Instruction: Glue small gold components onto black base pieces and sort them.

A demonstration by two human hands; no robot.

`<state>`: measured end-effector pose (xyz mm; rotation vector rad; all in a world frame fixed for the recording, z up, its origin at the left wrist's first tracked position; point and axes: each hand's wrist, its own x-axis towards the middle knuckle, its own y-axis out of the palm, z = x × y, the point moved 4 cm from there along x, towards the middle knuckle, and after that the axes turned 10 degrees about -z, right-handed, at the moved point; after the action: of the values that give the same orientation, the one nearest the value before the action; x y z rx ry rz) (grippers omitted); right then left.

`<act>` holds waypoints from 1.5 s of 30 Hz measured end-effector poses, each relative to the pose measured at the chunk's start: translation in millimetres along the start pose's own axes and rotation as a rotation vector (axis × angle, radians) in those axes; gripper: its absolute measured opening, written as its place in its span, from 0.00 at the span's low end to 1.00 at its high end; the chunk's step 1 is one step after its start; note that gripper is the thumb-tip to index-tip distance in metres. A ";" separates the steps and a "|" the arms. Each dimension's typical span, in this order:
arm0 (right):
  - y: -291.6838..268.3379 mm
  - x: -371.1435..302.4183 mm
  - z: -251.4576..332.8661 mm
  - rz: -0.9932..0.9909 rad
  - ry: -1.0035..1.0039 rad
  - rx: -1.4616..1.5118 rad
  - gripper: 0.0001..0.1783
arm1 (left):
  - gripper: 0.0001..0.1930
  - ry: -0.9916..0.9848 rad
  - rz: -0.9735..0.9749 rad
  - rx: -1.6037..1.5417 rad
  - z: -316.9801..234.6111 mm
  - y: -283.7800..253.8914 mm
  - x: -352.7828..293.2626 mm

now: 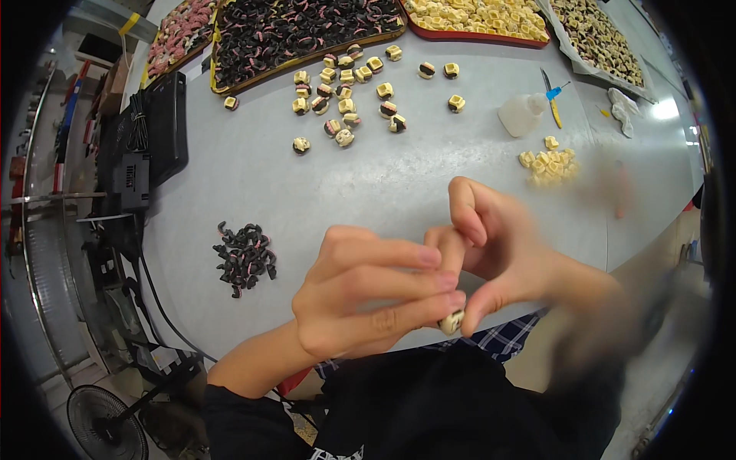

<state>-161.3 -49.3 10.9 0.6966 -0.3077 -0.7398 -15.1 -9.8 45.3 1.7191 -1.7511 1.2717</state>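
Note:
My left hand (368, 287) and my right hand (502, 257) meet near the table's front edge. Between their fingertips sits a small cream-and-black moulded piece (452, 322), mostly covered by the fingers. The left fingertips press on its top, while the right thumb touches its side; both hands are closed around it. Left of my left hand lies a loose pile of black curved pieces with pink parts (245, 259). Beyond my right hand is a small heap of cream-yellow square pieces (549, 165). Several joined cream-and-black pieces (345, 92) stand scattered farther back.
Along the far edge are trays of black-and-pink pieces (307, 34), cream-yellow pieces (479, 17), cream-and-dark pieces (594, 38) and pink pieces (182, 34). A squeeze bottle with a blue needle tip (523, 115) stands beside a yellow-handled knife (553, 107). A black device (165, 126) sits at left.

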 end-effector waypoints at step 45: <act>-20.0 9.3 16.7 -0.693 -0.130 -0.370 0.12 | 0.08 -0.844 -0.103 0.425 52.9 -86.6 27.6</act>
<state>-173.1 -74.3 9.9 0.3926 -0.0317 -1.4634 77.2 -54.6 68.2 2.8546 -1.8167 0.9733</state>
